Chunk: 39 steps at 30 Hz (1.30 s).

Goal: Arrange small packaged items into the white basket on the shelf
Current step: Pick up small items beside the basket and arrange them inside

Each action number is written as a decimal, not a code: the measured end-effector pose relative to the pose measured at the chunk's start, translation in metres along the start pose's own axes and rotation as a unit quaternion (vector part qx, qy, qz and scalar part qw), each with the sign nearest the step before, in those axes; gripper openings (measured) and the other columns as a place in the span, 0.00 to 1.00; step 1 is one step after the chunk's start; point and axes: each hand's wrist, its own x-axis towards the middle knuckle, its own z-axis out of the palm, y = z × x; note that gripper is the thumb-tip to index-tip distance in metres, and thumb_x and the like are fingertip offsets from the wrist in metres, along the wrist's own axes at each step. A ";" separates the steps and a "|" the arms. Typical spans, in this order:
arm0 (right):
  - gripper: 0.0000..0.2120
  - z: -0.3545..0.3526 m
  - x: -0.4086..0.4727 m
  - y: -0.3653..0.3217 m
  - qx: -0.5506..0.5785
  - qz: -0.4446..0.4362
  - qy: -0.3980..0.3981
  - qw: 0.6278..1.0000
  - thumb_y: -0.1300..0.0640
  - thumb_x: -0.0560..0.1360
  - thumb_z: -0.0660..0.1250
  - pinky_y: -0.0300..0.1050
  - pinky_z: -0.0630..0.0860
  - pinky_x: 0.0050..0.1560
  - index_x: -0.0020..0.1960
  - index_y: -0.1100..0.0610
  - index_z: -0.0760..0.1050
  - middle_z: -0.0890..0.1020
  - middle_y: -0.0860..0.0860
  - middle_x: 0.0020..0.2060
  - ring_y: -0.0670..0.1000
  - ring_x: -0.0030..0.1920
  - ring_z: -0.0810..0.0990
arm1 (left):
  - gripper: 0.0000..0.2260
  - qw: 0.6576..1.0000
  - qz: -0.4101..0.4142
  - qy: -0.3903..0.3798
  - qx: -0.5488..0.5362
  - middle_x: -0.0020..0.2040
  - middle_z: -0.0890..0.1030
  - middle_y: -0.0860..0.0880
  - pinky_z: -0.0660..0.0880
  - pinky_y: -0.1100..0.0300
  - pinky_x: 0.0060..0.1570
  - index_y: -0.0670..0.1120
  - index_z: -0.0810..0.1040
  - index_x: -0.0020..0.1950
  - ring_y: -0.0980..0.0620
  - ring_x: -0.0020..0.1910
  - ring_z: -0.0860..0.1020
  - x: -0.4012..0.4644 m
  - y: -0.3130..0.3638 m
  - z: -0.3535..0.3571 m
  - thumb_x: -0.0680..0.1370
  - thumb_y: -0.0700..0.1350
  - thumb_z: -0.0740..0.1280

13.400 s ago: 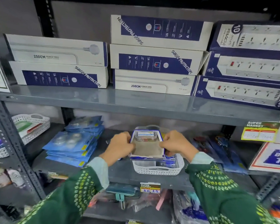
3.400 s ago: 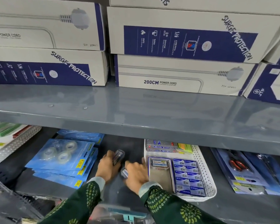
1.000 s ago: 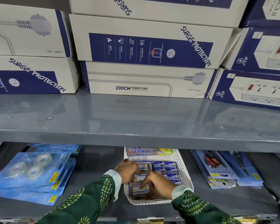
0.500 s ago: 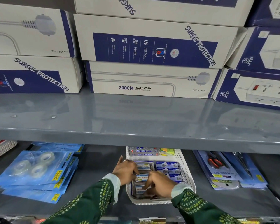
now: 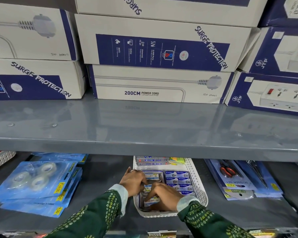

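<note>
1. Grey metal shelf: white perforated plastic basket at 6 o'clock of frame.
2. Blue tape blister packs at basket's 9 o'clock.
3. Left hand and right hand, fingers curled, press small clear packaged items inside the basket's 9 o'clock side; grip unclear.

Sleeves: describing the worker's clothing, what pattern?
Dark green sleeves with yellow-green dotted motifs, seen in the head view.

sleeves: dark green, pale yellow-green dotted motifs | cuffs: light mint | left grip: finger ring
</note>
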 end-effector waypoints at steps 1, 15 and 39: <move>0.15 -0.001 -0.001 -0.002 0.000 -0.001 -0.001 1.000 0.66 0.77 0.63 0.49 0.69 0.64 0.55 0.51 0.81 0.76 0.51 0.61 0.52 0.65 0.71 | 0.12 1.000 0.000 0.000 0.000 0.62 0.78 0.54 0.45 0.44 0.74 0.53 0.81 0.58 0.51 0.66 0.72 0.000 0.000 0.000 0.75 0.45 0.67; 0.13 -0.006 -0.003 0.038 -0.037 0.076 0.131 0.988 0.48 0.78 0.65 0.51 0.70 0.67 0.61 0.47 0.78 0.78 0.45 0.62 0.46 0.60 0.76 | 0.20 0.991 -0.016 0.020 0.134 0.72 0.68 0.44 0.43 0.39 0.75 0.50 0.72 0.67 0.45 0.68 0.71 -0.006 0.027 0.015 0.76 0.42 0.59; 0.47 -0.006 -0.009 0.079 -0.053 0.170 -0.080 0.981 0.23 0.68 0.45 0.59 0.38 0.75 0.77 0.46 0.35 0.34 0.46 0.76 0.54 0.76 0.33 | 0.29 0.989 -0.072 -0.124 0.028 0.79 0.37 0.49 0.45 0.38 0.75 0.49 0.39 0.78 0.43 0.78 0.40 -0.006 0.064 0.033 0.82 0.50 0.51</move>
